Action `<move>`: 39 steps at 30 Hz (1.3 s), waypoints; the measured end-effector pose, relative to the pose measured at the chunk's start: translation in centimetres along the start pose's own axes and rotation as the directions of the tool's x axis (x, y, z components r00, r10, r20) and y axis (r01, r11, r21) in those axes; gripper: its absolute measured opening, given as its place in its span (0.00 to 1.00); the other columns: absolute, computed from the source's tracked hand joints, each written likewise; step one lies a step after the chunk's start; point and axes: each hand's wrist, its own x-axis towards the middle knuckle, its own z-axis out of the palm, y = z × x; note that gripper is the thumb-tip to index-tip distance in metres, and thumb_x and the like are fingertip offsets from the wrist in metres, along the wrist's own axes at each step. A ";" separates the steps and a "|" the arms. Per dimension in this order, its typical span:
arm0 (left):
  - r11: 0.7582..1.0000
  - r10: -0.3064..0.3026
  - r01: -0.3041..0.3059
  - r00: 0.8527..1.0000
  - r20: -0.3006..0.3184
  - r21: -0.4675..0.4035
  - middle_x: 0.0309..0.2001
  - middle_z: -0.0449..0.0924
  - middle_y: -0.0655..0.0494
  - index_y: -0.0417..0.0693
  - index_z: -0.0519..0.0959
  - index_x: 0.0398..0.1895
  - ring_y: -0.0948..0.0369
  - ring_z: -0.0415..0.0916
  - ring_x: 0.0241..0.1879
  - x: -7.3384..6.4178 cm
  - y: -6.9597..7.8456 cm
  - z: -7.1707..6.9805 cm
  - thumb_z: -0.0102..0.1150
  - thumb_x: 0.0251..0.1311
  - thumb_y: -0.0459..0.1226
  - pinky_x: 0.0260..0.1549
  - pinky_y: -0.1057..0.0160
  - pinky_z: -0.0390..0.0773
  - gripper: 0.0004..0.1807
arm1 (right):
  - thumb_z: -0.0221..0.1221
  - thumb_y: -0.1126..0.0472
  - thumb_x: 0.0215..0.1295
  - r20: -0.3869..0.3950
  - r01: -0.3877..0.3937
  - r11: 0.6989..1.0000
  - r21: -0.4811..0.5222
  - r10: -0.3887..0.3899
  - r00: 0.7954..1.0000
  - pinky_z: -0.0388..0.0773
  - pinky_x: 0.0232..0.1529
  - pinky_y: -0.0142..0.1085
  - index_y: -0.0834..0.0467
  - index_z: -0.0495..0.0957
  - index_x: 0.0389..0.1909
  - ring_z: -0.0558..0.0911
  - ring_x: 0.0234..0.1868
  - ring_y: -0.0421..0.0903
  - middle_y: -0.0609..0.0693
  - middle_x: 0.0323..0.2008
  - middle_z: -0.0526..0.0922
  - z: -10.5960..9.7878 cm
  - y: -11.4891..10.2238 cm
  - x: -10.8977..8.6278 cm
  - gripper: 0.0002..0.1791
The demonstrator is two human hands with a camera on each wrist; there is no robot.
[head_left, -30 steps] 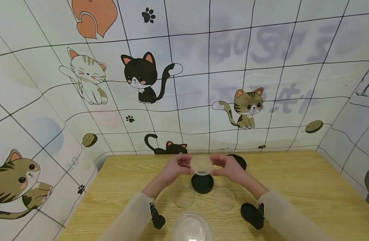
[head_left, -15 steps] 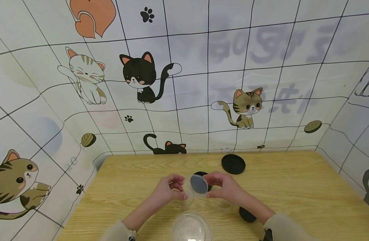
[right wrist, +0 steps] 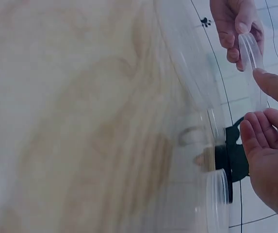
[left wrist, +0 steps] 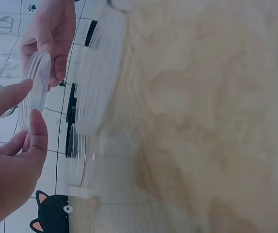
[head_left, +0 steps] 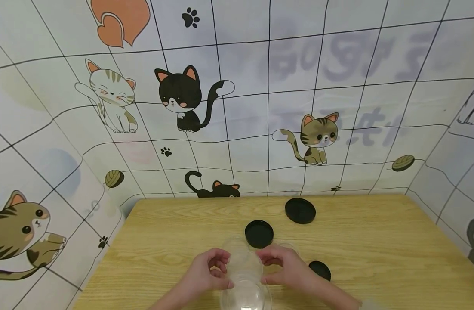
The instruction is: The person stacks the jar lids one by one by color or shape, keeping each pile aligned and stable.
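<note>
Between both hands is a round clear plastic lid [head_left: 244, 265] with a ridged rim. My left hand [head_left: 206, 272] pinches its left edge, and my right hand [head_left: 285, 269] pinches the opposite edge. Seen side-on in the left wrist view, the clear lid [left wrist: 35, 91] is a shallow disc with thumb and fingers on its rim. A larger clear round container [head_left: 246, 297] sits on the table just below it in the head view, partly overlapped by the held lid.
Black round lids [head_left: 259, 234] lie behind the hands; another black lid [head_left: 300, 211] is farther back, a smaller black lid [head_left: 320, 270] to the right. Clear discs [head_left: 235, 242] lie partly hidden behind the hands. A cat-printed sheet [head_left: 244, 107] walls the wooden table [head_left: 376, 249].
Both hands have carried the clear lid from beside the black lid back toward me, over the large clear container. It tilted on the way. The black lids are uncovered now.
</note>
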 end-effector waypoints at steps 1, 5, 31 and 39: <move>1.000 0.000 0.000 1.000 0.002 0.000 0.40 0.77 0.46 0.26 0.74 0.55 0.58 0.75 0.37 -0.4 0.0 0.1 0.78 0.42 0.21 0.33 0.69 0.78 0.33 | 0.74 0.69 0.57 0.004 0.007 1.000 0.002 -0.007 1.000 0.80 0.54 0.37 0.73 0.77 0.58 0.83 0.49 0.49 0.64 0.50 0.80 0.3 0.0 -0.2 0.28; 1.000 -0.011 0.011 1.000 -0.002 0.014 0.40 0.76 0.47 0.27 0.74 0.56 0.58 0.74 0.36 -1.8 -0.3 0.5 0.78 0.42 0.21 0.33 0.69 0.78 0.34 | 0.73 0.66 0.59 0.019 0.026 1.000 0.010 -0.026 0.999 0.81 0.53 0.37 0.73 0.78 0.58 0.82 0.48 0.44 0.63 0.49 0.81 1.1 -0.3 -1.0 0.28; 0.998 -0.060 0.060 0.998 0.000 0.028 0.40 0.75 0.50 0.34 0.76 0.56 0.59 0.74 0.34 -4.2 -3.3 0.8 0.79 0.43 0.25 0.33 0.69 0.77 0.33 | 0.75 0.61 0.58 0.097 0.066 0.989 -0.133 -0.054 0.994 0.79 0.41 0.32 0.66 0.82 0.52 0.77 0.40 0.33 0.51 0.43 0.84 3.0 0.4 -2.0 0.23; 0.997 -0.028 0.027 0.999 0.020 0.076 0.40 0.73 0.51 0.34 0.77 0.55 0.63 0.73 0.31 -4.0 -3.6 0.8 0.80 0.44 0.27 0.31 0.70 0.76 0.32 | 0.75 0.62 0.57 0.103 -0.007 0.989 -0.150 0.023 0.994 0.77 0.37 0.30 0.66 0.83 0.51 0.73 0.38 0.32 0.45 0.42 0.82 3.0 0.1 -2.0 0.22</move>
